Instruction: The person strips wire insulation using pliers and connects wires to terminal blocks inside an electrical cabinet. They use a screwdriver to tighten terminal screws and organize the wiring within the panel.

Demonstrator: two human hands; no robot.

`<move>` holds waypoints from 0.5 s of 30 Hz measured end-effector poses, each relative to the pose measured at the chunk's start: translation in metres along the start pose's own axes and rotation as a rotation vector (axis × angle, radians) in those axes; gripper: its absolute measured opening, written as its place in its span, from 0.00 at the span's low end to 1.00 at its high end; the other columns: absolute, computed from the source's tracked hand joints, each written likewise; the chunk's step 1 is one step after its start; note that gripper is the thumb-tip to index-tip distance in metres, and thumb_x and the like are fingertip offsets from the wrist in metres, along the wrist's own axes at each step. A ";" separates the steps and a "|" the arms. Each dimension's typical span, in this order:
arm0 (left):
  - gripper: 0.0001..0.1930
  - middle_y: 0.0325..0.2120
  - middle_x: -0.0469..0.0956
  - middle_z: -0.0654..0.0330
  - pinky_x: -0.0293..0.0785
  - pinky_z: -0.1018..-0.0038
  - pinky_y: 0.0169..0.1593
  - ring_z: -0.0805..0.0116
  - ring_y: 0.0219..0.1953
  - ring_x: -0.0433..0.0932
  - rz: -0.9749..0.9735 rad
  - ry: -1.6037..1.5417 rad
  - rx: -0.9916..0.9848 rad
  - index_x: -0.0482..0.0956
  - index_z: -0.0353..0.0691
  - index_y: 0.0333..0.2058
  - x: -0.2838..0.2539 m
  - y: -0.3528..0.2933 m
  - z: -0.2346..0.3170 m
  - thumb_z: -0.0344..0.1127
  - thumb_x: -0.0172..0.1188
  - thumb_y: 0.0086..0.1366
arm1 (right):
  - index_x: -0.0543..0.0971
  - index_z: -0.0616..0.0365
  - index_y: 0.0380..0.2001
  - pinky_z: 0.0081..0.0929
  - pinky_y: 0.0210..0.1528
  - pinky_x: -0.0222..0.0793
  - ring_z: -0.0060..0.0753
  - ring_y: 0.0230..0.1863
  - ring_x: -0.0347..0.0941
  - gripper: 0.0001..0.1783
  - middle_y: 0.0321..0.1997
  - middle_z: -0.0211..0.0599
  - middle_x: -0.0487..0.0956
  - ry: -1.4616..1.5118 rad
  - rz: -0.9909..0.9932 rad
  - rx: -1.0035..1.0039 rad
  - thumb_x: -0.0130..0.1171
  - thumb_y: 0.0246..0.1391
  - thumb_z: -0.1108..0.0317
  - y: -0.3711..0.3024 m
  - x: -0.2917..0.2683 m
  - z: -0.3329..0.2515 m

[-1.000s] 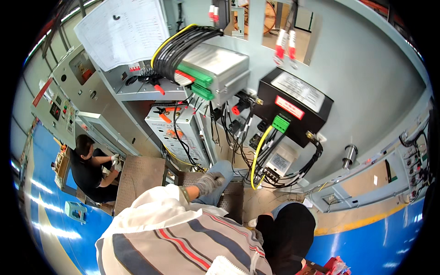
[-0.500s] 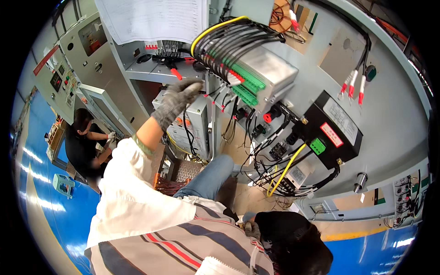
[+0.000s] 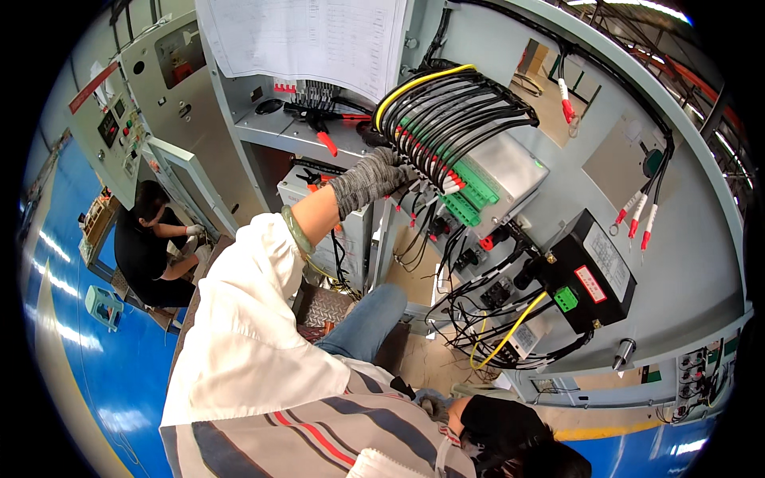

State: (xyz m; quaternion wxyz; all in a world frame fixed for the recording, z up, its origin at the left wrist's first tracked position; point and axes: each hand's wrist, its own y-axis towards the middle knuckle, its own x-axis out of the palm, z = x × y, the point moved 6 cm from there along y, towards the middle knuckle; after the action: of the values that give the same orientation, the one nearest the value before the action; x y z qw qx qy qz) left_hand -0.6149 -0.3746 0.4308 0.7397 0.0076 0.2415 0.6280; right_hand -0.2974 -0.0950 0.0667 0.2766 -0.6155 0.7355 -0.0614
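My left hand (image 3: 374, 183), in a grey knitted glove, reaches up to the wiring with its fingers closed on a black wire beside the bundle. Its fingertips partly hide the wire's end. A bundle of black wires (image 3: 446, 119), with one yellow-green wire (image 3: 414, 84) along its edge, arches above the hand. Its white-sleeved, red-tipped ends hang beside green terminal blocks (image 3: 476, 187) on a silver metal box (image 3: 518, 163). Below, several loose wires with red tips (image 3: 413, 215) dangle near the hand. My right hand is out of view.
A black module (image 3: 590, 271) with a green connector sits on the grey cabinet panel. Red-handled pliers (image 3: 325, 139) lie on the shelf under a paper sheet (image 3: 303, 40). One person (image 3: 147, 247) sits at left; another person's black sleeve (image 3: 494, 422) and gloved hand show below.
My left hand has moved right, in among the wire ends by the green terminal blocks. The whole view has shifted a little. The co-worker at the bottom has moved slightly.
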 end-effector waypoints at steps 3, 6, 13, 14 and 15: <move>0.09 0.20 0.75 0.65 0.71 0.78 0.29 0.77 0.23 0.71 -0.134 -0.299 -0.111 0.78 0.38 0.32 -0.002 -0.004 -0.010 0.39 0.58 0.61 | 0.79 0.56 0.37 0.34 0.43 0.71 0.44 0.39 0.76 0.17 0.37 0.44 0.79 0.003 0.001 0.005 0.55 0.46 0.58 -0.001 0.000 -0.002; 0.14 0.17 0.72 0.66 0.69 0.79 0.24 0.77 0.19 0.70 -0.094 -0.237 -0.198 0.77 0.39 0.29 -0.003 -0.007 -0.029 0.45 0.58 0.61 | 0.79 0.56 0.37 0.34 0.43 0.71 0.44 0.39 0.76 0.17 0.37 0.45 0.79 0.003 0.001 0.015 0.56 0.46 0.58 -0.003 -0.002 -0.002; 0.18 0.21 0.75 0.66 0.70 0.82 0.25 0.79 0.22 0.73 -0.100 -0.294 -0.397 0.77 0.39 0.32 -0.001 -0.044 -0.035 0.51 0.56 0.61 | 0.79 0.56 0.37 0.34 0.43 0.71 0.45 0.39 0.76 0.17 0.37 0.45 0.79 0.031 0.042 0.003 0.57 0.45 0.59 -0.013 -0.006 -0.002; 0.18 0.21 0.75 0.66 0.70 0.82 0.25 0.79 0.23 0.73 -0.122 -0.289 -0.388 0.77 0.39 0.33 -0.003 -0.048 -0.036 0.51 0.56 0.61 | 0.79 0.56 0.37 0.34 0.43 0.71 0.45 0.39 0.76 0.17 0.37 0.45 0.79 0.035 0.054 0.006 0.57 0.45 0.59 -0.016 -0.006 0.000; 0.19 0.21 0.76 0.66 0.70 0.82 0.25 0.79 0.23 0.73 -0.146 -0.279 -0.383 0.77 0.39 0.33 -0.006 -0.052 -0.036 0.51 0.56 0.61 | 0.79 0.56 0.37 0.34 0.43 0.71 0.45 0.39 0.76 0.17 0.37 0.46 0.79 0.041 0.060 0.005 0.57 0.44 0.59 -0.020 -0.005 0.001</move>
State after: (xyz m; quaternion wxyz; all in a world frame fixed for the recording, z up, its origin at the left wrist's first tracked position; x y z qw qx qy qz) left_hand -0.5806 -0.4018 0.3845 0.7971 -0.0636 0.0134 0.6003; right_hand -0.2787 -0.0947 0.0764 0.2645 -0.5912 0.7589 -0.0676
